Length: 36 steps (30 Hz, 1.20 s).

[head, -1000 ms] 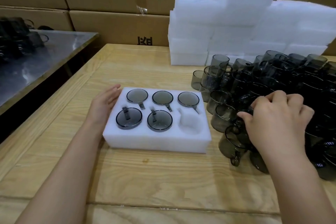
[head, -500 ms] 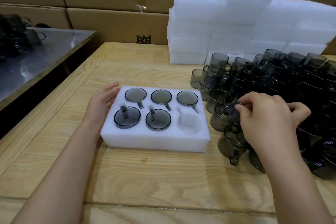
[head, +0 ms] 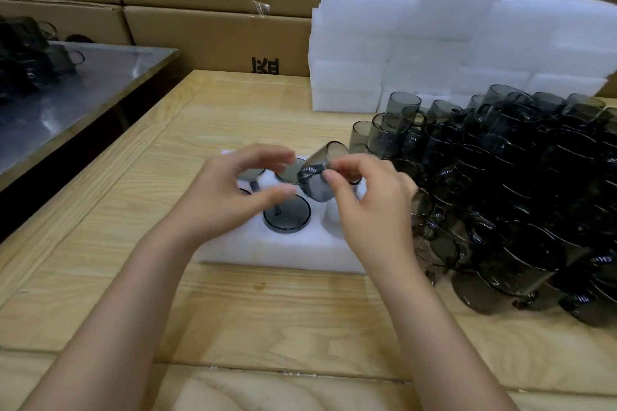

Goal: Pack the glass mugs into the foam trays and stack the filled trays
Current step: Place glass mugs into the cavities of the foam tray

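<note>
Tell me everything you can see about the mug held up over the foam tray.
The mug is smoky grey, see-through glass with light glinting on its wall. It is in the air and tilted above the white foam tray, between both hands. The right hand pinches its side. The left hand is cupped beside it, fingers curved; whether it touches the glass is unclear. Its handle is not visible.

Foam tray (head: 283, 250): centre of wooden table (head: 267, 310), seated mugs (head: 287, 217) in its pockets.
Held mug (head: 317, 160): above the tray, in right hand (head: 370, 207); left hand (head: 230, 197) just beside it.
Loose mugs (head: 517, 193): heaped right of the tray.
Foam stack (head: 434, 43): behind the heap.
Cardboard boxes (head: 217, 36): rearmost.
Metal table (head: 66, 93): left.
</note>
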{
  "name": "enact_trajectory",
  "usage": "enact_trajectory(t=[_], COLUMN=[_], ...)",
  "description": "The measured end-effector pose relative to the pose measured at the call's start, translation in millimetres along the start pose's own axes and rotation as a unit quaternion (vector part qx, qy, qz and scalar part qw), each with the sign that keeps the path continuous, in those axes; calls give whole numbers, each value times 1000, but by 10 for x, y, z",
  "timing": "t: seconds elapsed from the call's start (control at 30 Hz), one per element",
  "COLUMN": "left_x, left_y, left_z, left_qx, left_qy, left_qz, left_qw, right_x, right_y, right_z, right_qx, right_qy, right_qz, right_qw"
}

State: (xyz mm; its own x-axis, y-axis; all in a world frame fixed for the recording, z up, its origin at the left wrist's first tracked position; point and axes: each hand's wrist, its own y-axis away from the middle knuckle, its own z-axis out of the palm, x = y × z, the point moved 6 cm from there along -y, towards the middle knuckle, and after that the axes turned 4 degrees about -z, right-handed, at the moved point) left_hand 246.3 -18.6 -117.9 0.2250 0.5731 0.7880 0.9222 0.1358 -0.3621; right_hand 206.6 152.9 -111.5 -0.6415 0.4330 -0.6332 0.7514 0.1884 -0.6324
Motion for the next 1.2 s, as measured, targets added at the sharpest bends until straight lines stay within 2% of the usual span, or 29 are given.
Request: enact_trajectory(t=[0.1,0.3,0.37,0.47,0.57,0.7,0.9,1.0,1.2], left_x=[148,161,157,105,30,-18,-38,-42,-31], left_y=[33,52,49,22,-13,-24,5,38,68], left_z=[143,164,196,172,119,124,158,221,284], left_qx=[-24,7,1,-8,-8,6,5,-47,-119], left_qy=[-62,-67,-8,109,156,158,77,50,1], left_qz=[44,75,69,35,12,-10,-23,-42,-44], left_qw=[997,995,998,993,988,987,997,997,992], right_x=[-4,41,35,1,-48,-84,107,223,274], right_y=[56,82,81,132,195,209,164,112,84], right_z=[29,-17,-16,21,79,123,6,-28,-22], right_qx=[3,1,-33,-143,-196,-180,-115,-108,-125], right_qy=[-43,-96,-137,-217,-170,-136,-141,-123,-79], right_qz=[-26,-18,-9,-34,-73,-102,15,57,54], right_qw=[999,995,990,965,963,969,983,985,987])
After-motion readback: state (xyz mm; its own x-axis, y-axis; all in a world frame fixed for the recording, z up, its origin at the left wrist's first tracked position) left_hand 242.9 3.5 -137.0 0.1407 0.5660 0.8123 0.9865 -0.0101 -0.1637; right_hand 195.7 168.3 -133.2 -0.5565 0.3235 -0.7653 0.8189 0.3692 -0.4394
